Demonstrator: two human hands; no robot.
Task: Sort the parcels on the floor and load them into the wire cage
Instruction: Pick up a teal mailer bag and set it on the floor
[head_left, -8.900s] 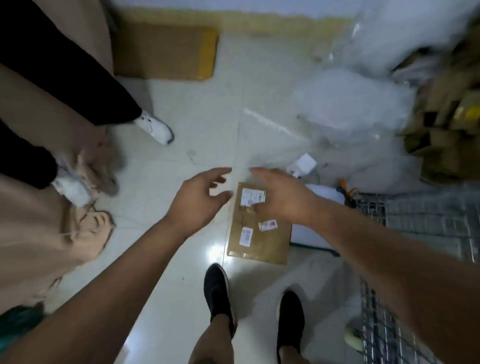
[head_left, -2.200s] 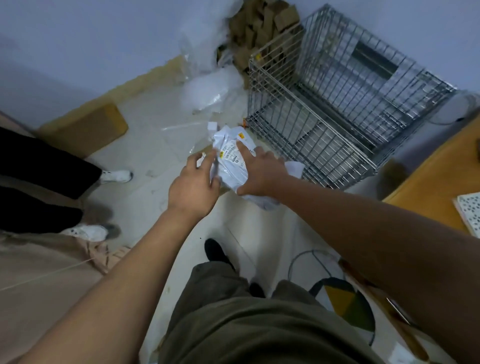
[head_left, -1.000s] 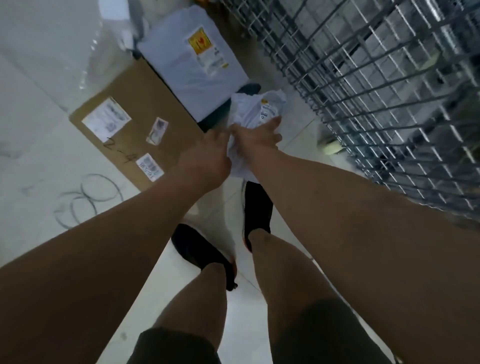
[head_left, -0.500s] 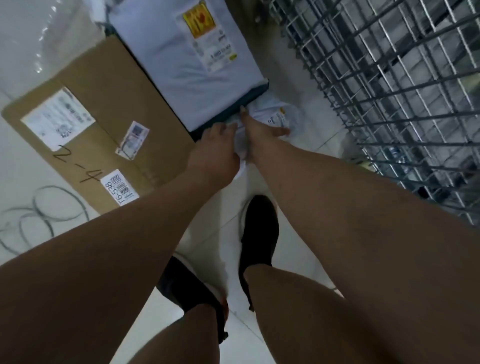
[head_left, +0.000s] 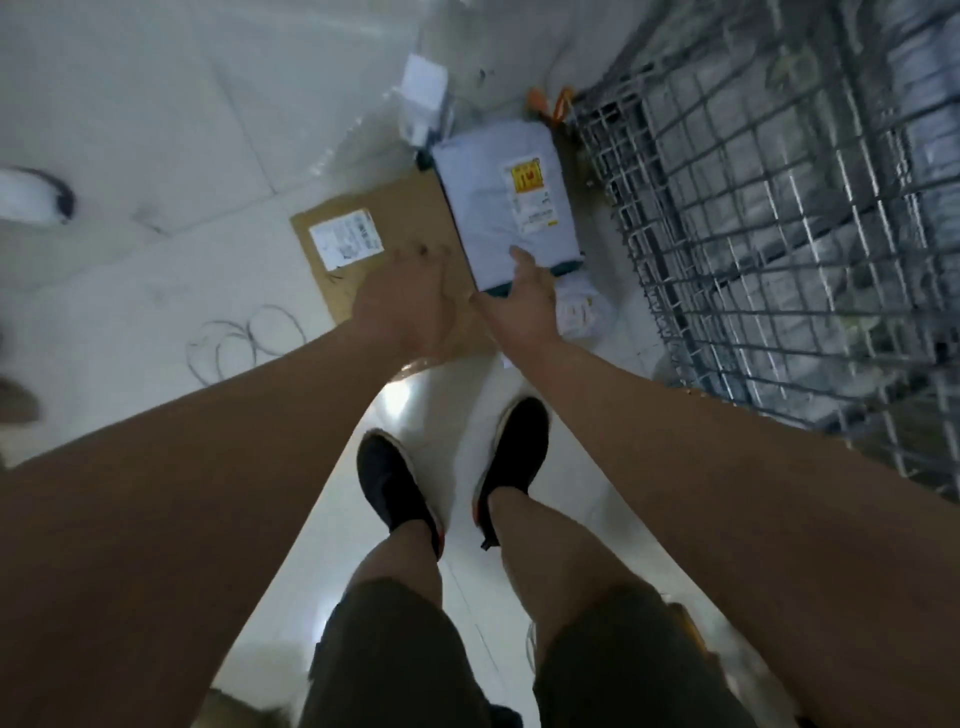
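A flat brown cardboard parcel (head_left: 363, 249) with a white label lies on the tiled floor. Beside it on the right lies a grey plastic mailer (head_left: 498, 208) with a yellow sticker. A small crumpled white mailer (head_left: 584, 309) rests on the floor at the grey mailer's near end, next to the wire cage (head_left: 779, 208). My left hand (head_left: 402, 301) hovers over the cardboard parcel, fingers spread, holding nothing. My right hand (head_left: 519, 301) is open above the grey mailer's near edge, just left of the white mailer.
A small white box (head_left: 423, 98) and clear plastic film lie beyond the parcels. Another person's white shoe (head_left: 31, 197) shows at the left edge. My two black shoes (head_left: 452, 467) stand on the tiles below the parcels. Orange ties (head_left: 548, 106) sit at the cage corner.
Both hands held the crumpled white mailer low to the floor; now it lies beside the cage and both hands have let go and lifted, open.
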